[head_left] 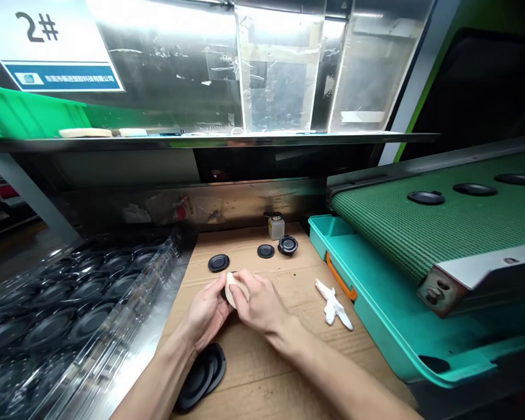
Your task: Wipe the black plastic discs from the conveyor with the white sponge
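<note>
My left hand (206,312) is closed around the edge of a round black part (223,293), mostly hidden behind the fingers. Pressed against that part is a cream-coloured round pad (231,291), gripped between the fingers and thumb of my right hand (262,302). Both hands meet over the cardboard sheet (284,350). Beyond them lie a black disc (219,263), a second black disc (266,251) and a thicker black round piece (287,245). Several overlapping black discs (205,373) rest beside my left forearm.
A small bottle (276,227) stands at the cardboard's back. A crumpled white wipe (333,303) lies on the right, near a teal bin (367,315). Above that bin runs a green conveyor belt (464,227) carrying black discs. Clear trays (83,291) of black parts fill the left; a shelf (227,141) crosses ahead.
</note>
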The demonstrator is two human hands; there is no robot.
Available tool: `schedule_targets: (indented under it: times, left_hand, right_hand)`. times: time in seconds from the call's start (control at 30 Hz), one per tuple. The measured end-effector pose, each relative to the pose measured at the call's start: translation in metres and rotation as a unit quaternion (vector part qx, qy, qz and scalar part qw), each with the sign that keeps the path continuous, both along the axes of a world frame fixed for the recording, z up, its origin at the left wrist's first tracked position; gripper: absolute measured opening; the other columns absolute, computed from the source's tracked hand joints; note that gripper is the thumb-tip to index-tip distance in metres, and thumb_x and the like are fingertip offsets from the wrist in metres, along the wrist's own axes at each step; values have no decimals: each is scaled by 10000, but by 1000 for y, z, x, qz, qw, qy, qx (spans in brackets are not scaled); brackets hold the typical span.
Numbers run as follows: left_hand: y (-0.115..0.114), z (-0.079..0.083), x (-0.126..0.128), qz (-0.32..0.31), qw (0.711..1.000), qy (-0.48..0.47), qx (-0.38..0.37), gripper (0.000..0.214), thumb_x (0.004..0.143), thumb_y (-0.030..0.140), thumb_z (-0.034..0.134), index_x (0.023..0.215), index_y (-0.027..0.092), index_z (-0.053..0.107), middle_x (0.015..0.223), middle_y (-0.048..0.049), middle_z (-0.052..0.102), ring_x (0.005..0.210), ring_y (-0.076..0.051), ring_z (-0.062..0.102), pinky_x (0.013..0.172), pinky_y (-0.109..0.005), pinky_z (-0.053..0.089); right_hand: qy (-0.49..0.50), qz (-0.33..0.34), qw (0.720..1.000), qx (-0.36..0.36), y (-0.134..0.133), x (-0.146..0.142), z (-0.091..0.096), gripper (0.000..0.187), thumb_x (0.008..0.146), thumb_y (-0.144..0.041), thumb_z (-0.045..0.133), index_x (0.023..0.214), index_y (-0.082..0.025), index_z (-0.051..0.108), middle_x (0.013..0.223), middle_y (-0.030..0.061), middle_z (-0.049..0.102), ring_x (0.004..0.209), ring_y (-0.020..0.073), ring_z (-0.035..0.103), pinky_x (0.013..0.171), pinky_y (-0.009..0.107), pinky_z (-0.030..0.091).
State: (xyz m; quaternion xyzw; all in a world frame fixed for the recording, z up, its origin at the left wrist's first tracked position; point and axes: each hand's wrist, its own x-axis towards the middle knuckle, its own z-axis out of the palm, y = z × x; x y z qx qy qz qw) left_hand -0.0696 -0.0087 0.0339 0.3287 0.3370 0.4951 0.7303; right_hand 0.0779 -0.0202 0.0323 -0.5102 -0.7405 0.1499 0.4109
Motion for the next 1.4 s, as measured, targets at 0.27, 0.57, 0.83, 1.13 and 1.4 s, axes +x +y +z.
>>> schedule_targets:
  times: [0.27,0.57,0.83,1.13,1.4]
  left_hand:
    - [3,-3,-1,18,1000,12,11,253,927,246,555,1096,96,667,1138,-159,685,1078,-266,642,925,-389,555]
    - [0,-1,2,33,999,34,3,252,924,245,556,1080,84,673,1096,-160,702,1056,-271,652,904,-409,569]
    - [3,5,-2,41,999,14,3,278,934,212,522,1130,76,663,1118,-176,700,1050,-283,666,900,-433,578]
    - [3,4,-6,-8,1000,21,-11,349,940,283,525,1156,28,626,1219,-246,639,1124,-323,633,931,-429,561]
    - [-1,17,-15,-68,998,-4,-18,515,946,410,499,1336,74,503,1296,-261,581,1160,-322,612,877,-350,553]
  right_hand:
    - [-127,-81,989,7,-1,-16,1,259,998,-362,337,1105,-231,533,936,55,684,777,206,645,642,266,413]
    - [-128,-119,985,-1,-1,-13,-2,264,1003,-370,319,1108,-238,522,951,43,689,769,209,650,630,274,399]
    - [-126,-139,982,-24,-7,-13,2,292,996,-418,324,1143,-286,539,911,24,710,730,216,657,604,269,397]
    - [-8,-166,984,-72,18,28,-12,296,983,-448,384,1129,-306,598,963,27,722,885,218,669,726,274,441]
    - [20,-141,985,-95,18,39,-36,287,953,-451,446,1102,-288,629,987,33,729,926,215,676,761,271,448]
